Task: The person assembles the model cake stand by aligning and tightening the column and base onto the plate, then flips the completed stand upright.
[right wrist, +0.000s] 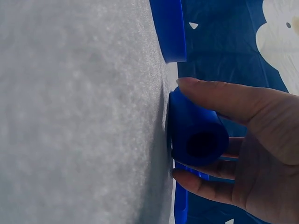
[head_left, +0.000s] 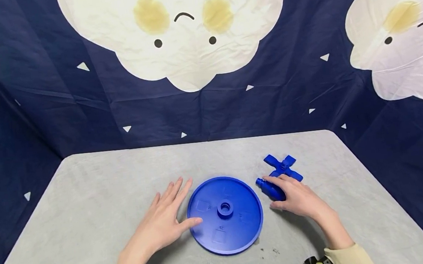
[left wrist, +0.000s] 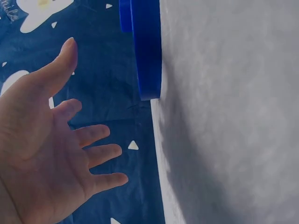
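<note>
Your left hand point(head_left: 163, 227) hovers above the grey tabletop point(head_left: 98, 195) with its fingers spread wide and holding nothing, its thumb over the left rim of a round, blue, plastic-looking disc point(head_left: 227, 229). Your right hand point(head_left: 301, 195) holds a blue, hollow, bottle-shaped tube point(head_left: 271, 189), thumb on 1 side and curled fingers on the other. The tube is on its side, low at the tabletop, just right of the disc, its narrow neck angled toward the far left corner. The disc lies flat, about midway between the tabletop's left and right edges. Just beyond the tube, toward the far right corner, is a blue, 4-armed cross point(head_left: 283, 166); you cannot tell whether your fingers touch it. Past the far edge hangs navy cloth point(head_left: 202, 115) printed with white clouds.
</note>
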A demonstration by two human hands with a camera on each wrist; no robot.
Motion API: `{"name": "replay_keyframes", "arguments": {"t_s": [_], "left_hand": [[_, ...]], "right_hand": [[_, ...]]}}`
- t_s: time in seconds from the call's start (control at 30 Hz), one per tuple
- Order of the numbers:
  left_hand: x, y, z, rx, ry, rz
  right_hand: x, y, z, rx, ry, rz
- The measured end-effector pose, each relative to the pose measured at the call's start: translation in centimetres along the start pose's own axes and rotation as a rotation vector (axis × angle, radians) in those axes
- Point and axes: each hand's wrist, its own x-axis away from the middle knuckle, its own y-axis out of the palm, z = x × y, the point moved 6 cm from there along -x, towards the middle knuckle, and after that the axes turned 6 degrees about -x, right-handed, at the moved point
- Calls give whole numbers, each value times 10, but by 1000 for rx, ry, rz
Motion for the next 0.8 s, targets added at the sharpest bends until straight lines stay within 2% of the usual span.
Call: {"name": "replay_keyframes", "arguments": {"t_s": [0.2, 0.4, 0.57, 0.8], "left_hand": [[2, 6, 4, 17, 20, -62], [3, 7, 2, 28, 21, -87], [3, 11, -1, 49, 15, -132], [3, 12, -3, 75, -24, -187]], "right_hand": [[1, 0, 0, 8, 6, -8], [1, -2, 1, -6, -10, -5], [2, -7, 1, -50, -53, 69], [2, -15, 4, -68, -59, 155]]}}
